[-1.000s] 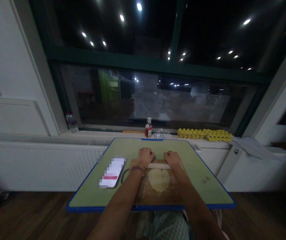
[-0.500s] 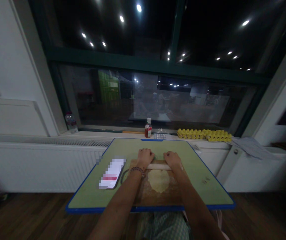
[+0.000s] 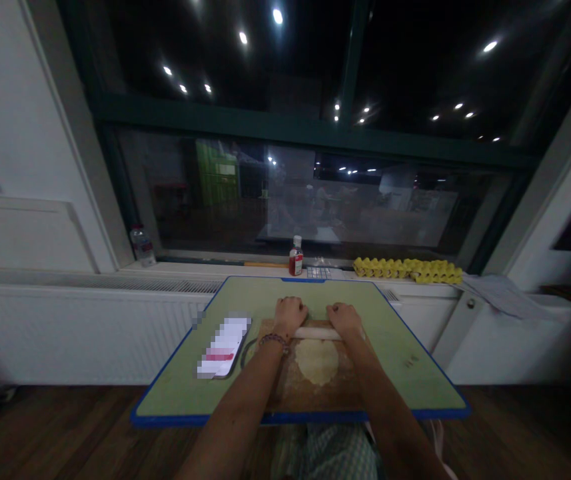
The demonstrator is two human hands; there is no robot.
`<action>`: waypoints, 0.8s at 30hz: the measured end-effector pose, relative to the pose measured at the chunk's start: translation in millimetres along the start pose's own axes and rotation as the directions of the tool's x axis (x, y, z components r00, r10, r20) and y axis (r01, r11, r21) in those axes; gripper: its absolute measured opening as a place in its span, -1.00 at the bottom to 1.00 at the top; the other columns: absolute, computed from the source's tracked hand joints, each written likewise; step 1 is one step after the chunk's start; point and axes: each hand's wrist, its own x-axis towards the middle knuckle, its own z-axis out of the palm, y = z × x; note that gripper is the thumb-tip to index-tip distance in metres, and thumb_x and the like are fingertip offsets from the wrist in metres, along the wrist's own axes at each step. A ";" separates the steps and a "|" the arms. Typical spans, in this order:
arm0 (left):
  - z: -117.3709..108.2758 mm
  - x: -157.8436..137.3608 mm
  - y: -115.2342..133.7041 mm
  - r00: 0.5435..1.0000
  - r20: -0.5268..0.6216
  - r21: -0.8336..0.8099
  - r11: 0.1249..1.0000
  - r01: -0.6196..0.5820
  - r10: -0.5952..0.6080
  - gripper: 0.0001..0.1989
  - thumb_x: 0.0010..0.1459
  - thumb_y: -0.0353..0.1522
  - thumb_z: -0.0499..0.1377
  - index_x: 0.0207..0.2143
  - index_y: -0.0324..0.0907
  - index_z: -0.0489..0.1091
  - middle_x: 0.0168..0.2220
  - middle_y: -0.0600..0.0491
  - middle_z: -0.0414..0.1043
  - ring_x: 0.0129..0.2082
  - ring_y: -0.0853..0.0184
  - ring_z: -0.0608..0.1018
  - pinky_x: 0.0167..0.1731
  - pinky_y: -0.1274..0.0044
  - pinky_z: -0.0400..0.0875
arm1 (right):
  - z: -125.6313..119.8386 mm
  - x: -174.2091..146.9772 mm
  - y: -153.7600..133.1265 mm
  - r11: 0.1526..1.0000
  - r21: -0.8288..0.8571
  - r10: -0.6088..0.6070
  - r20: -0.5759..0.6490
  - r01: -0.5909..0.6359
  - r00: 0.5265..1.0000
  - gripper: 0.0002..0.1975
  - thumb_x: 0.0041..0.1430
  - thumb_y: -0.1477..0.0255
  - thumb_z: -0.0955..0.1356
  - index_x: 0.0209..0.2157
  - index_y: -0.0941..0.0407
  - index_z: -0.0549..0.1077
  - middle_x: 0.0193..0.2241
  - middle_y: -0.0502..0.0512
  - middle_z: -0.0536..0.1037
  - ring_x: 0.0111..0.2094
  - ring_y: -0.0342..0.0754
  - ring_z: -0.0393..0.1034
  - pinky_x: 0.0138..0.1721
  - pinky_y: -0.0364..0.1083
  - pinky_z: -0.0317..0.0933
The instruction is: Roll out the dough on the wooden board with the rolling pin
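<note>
A pale rolling pin (image 3: 319, 333) lies crosswise on a brown wooden board (image 3: 310, 398), just past the far edge of a thin, roughly round sheet of dough (image 3: 317, 362). My left hand (image 3: 291, 313) is at the pin's left end, fingers curled and closed, with a beaded bracelet on the wrist. Over the right end is my right hand (image 3: 344, 316), also closed with curled fingers. The pin's ends are hidden under the hands and wrists.
The board rests on a green table (image 3: 410, 387) with a blue rim. A lit phone (image 3: 225, 347) lies left of my left arm. On the windowsill stand a small red-labelled bottle (image 3: 296, 257), yellow egg trays (image 3: 408, 270) and a clear plastic bottle (image 3: 143, 247). A white radiator (image 3: 90, 333) is behind.
</note>
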 end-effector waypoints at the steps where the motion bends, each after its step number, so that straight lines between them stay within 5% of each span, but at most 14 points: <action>1: 0.1 -0.2 -0.3 1.000 -0.011 0.000 1.000 -0.004 0.004 -0.72 0.31 -0.23 0.17 -0.04 -0.22 0.43 -0.02 -0.05 0.46 -0.05 0.21 0.53 -0.01 0.22 0.42 | -0.2 -0.1 -0.1 1.000 0.001 -0.001 -0.002 0.001 1.000 -0.68 0.31 0.20 0.32 -0.05 0.12 0.45 -0.04 0.12 0.50 -0.06 -0.02 0.42 0.00 0.10 0.33; 5: 0.7 -1.8 -2.2 0.997 -0.073 -0.006 1.000 -0.025 0.024 -0.71 0.30 -0.27 0.15 0.01 -0.20 0.45 0.15 -0.10 0.39 0.19 0.12 0.37 0.20 0.16 0.18 | -1.4 -1.0 -0.6 1.000 0.009 -0.009 -0.011 0.009 1.000 -0.68 0.33 0.19 0.30 -0.07 0.12 0.46 -0.06 0.12 0.52 -0.06 -0.02 0.43 0.02 0.11 0.31; 10: 0.9 -3.8 -3.7 0.988 -0.149 0.003 0.999 -0.035 0.035 -0.44 0.23 -0.28 0.12 0.28 -0.12 0.23 0.40 -0.05 -0.02 0.41 0.08 -0.07 0.34 0.15 -0.22 | -1.5 -1.4 -0.5 1.000 0.023 -0.014 -0.011 0.015 1.000 -0.67 0.33 0.18 0.29 -0.10 0.13 0.48 -0.08 0.11 0.54 -0.06 -0.03 0.44 0.03 0.11 0.30; 24: 3.6 -4.7 -5.1 0.976 -0.214 0.019 0.999 -0.046 0.049 -0.32 0.20 -0.27 0.10 0.36 -0.08 0.06 0.43 0.01 -0.14 0.42 0.10 -0.19 0.34 0.12 -0.32 | 0.3 0.6 0.6 1.000 0.011 -0.010 0.003 0.010 1.000 -0.68 0.32 0.19 0.31 -0.08 0.13 0.46 -0.07 0.12 0.52 -0.08 -0.03 0.44 0.01 0.10 0.33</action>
